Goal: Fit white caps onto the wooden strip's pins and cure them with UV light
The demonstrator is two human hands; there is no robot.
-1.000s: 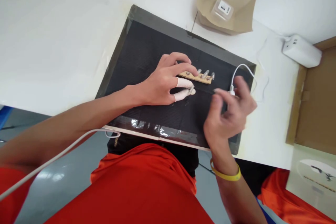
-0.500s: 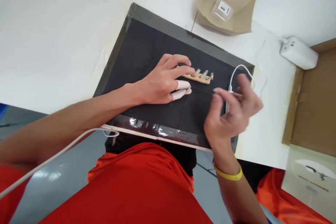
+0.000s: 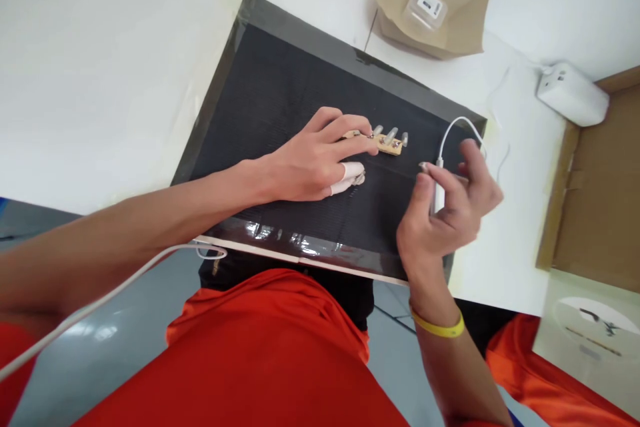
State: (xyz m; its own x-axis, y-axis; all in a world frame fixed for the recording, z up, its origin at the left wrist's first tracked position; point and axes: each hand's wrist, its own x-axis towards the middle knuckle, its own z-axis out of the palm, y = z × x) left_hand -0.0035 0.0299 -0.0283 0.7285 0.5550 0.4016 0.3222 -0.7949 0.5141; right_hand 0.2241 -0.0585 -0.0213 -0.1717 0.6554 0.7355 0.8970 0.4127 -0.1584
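Where the narrow tan strip lies on the black mat, clear nail-shaped tips stand along it, and the outer fingers of the person's left hand rest over its near end. That hand's thumb and forefinger, in white finger covers, pinch a small pale piece. The right hand, thumb and forefinger nearly meeting, grips a tiny greyish piece, too small to identify. Just beside it is a white pen-like device on a cable.
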